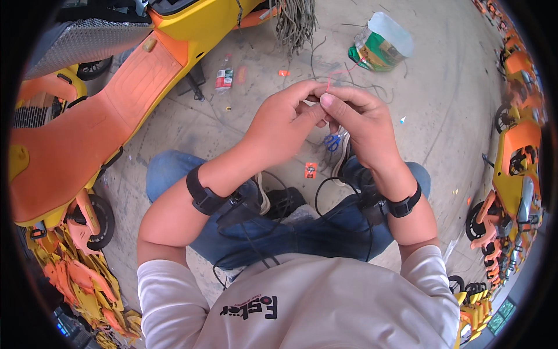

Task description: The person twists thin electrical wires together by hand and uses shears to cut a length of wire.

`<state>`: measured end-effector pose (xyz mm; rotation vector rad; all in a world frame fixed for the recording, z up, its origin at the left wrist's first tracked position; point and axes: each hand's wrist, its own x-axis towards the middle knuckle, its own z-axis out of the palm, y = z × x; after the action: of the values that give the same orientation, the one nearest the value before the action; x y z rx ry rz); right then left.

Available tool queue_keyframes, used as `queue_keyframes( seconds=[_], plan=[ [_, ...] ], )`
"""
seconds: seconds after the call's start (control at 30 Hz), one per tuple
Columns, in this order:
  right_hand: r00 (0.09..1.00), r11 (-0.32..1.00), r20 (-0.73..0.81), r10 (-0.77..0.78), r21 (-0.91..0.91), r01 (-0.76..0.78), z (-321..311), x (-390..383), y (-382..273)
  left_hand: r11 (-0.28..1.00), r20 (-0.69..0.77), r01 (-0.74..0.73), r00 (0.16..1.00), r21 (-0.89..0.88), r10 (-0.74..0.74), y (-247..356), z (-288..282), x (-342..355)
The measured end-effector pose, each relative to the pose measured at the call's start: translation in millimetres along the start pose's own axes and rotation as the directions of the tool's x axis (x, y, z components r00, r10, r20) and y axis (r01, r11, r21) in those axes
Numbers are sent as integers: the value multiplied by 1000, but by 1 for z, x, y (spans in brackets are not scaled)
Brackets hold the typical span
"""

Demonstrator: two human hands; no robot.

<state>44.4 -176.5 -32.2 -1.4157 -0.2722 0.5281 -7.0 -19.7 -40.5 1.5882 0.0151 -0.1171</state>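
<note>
My left hand [286, 121] and my right hand [366, 119] meet in front of me, above my knees. The fingers of both are closed in a pinch, tips touching. Between them is a thin pink string [329, 80], whose loose end rises past the fingertips toward the far side. Most of what lies inside the fingers is hidden. Just below the fingers shows a blue looped thing [332, 141], beside my shoe; I cannot make out its kind.
A yellow and orange scooter [139, 87] stands at left, a clear bottle [224, 77] beside it. Beyond my hands are a green and white bag [381, 43] and a bundle of grey cords [295, 23]. A small orange card [310, 170] lies between my feet. More scooters [517, 151] line the right.
</note>
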Motion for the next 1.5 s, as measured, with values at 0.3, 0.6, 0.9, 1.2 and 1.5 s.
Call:
queue_keyframes(
  seconds=[0.3, 0.6, 0.9, 1.2, 1.5],
  plan=[
    [986, 966, -145, -87, -254, 48, -6, -2, -12, 960, -121, -112, 982, 258, 147, 0, -2, -1],
    [910, 820, -53, -411, -457, 344, -5, -1, -3, 949, -136, -107, 979, 295, 153, 10, -3, -7],
    [869, 716, -26, -495, -579, 390, -5, -1, 2, 991, -111, -81, 989, 108, 93, 9, -2, -8],
    [842, 686, -10, -540, -585, 433, -3, 1, 2, 993, -120, 23, 992, -116, -37, 9, -4, -4],
    [726, 446, 118, -678, -719, 533, 4, -2, -4, 986, -207, -61, 974, 155, 93, 17, 1, -9]
  ],
)
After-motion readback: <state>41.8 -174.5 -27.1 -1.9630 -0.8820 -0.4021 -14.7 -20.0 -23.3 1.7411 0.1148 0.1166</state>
